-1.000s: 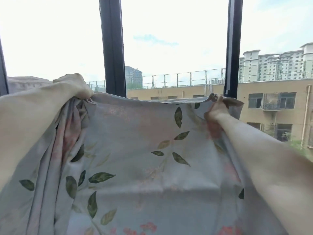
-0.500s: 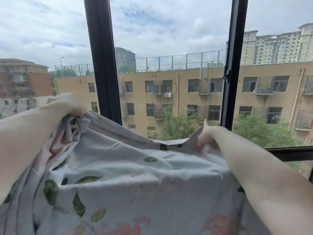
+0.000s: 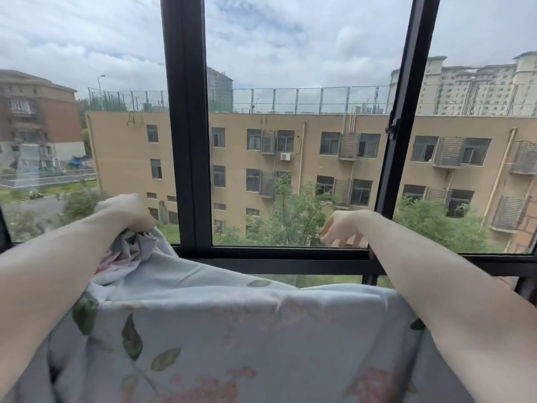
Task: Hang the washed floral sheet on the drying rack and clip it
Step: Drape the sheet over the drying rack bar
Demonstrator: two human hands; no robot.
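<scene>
A: Which is the largest element, and where does it lie?

B: The window frame (image 3: 188,141), dark, with two uprights and a horizontal sill bar, spans the whole view; a tan building (image 3: 305,158) and trees stand beyond the glass. A second ago the view was tilted higher and showed mostly sky; now the facade fills the panes.

A: And the floral sheet (image 3: 232,330)?

B: It occupies the lower half of the view, pale blue-grey with green leaves and pink blooms. Its top forms a nearly level fold, as if draped over a bar (the support itself is hidden under the cloth). A second ago it was stretched high between both hands, covering the lower window; half a second ago it had dropped part way; now its fold sits below the sill bar.

A: State the left hand (image 3: 125,212).

B: Fingers clenched round a bunched corner of the sheet, held up just left of the central upright. The grip matches both earlier frames, though the hand is now lower against the window.

A: State the right hand (image 3: 344,228).

B: Raised before the sill bar, fingers loosely curled, grasping nothing; clear of the sheet, with only the forearm passing above the cloth. In both earlier frames it pinched the sheet's top edge, so that edge has been let go.
</scene>
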